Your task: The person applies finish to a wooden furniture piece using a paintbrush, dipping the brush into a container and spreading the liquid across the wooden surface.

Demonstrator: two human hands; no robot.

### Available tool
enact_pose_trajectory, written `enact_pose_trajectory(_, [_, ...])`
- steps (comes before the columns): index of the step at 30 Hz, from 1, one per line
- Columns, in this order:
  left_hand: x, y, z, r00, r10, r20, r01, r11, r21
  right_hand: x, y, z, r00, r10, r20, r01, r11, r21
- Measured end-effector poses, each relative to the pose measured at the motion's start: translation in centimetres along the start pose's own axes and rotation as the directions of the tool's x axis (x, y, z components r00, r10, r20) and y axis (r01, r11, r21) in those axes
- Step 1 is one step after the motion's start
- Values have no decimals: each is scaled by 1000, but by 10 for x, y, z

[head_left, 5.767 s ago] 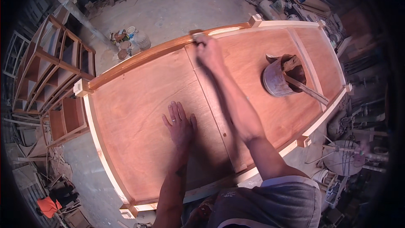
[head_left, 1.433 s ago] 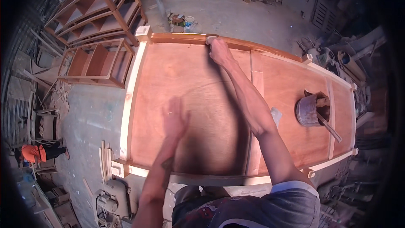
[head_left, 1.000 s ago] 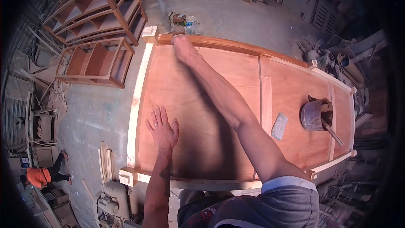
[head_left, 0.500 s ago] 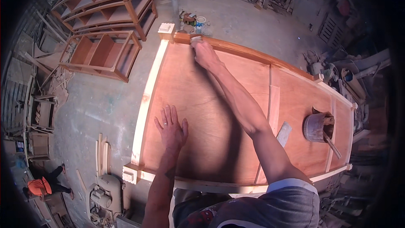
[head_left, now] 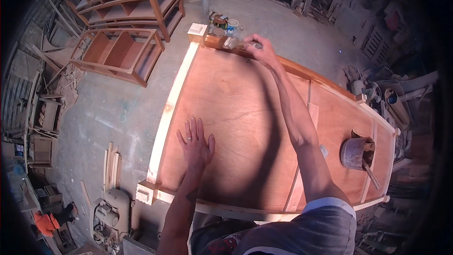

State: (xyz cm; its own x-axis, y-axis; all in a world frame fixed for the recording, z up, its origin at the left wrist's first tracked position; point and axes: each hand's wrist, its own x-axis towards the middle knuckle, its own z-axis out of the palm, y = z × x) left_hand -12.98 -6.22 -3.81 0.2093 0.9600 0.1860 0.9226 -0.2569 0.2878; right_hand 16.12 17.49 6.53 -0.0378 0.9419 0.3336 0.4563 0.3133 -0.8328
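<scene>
My right hand (head_left: 261, 48) is closed on a brush (head_left: 232, 43) at the far wooden rail (head_left: 292, 65), near its left corner post; the rail is glossy reddish brown, unlike the pale near and side rails. My left hand (head_left: 196, 147) lies flat on the light reddish plywood panel (head_left: 236, 89), fingers spread, a ring on one finger. To the right stands a stained bucket (head_left: 351, 157) with a wooden stick (head_left: 371, 174) leaning out of it. A pale flat piece (head_left: 323, 151) is partly hidden by my right forearm.
Stacked wooden shelf frames (head_left: 111, 54) stand at the far left. Loose battens (head_left: 112, 167) and a machine (head_left: 111, 212) are beside the near left corner. A person in orange (head_left: 46, 223) is at lower left. Small containers (head_left: 232, 25) sit beyond the panel; scrap clutter fills both edges.
Over these frames my right hand has moved left along the rail with the brush. Since half a second ago it has shifted slightly right. The view has turned; my left hand stays on the panel.
</scene>
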Motion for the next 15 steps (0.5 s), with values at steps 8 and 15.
enact_pose_trajectory(8, [0, -3, -4, 1000, -9, -6, 9, 1000, -12, 33, -5, 5, 978, 182, 102, -189, 980, 66])
enact_pose_trajectory(15, [5, -6, -5, 1000, -2, -12, 2, 1000, -15, 86, -21, 29, 959, 89, 269, -54, 989, -135])
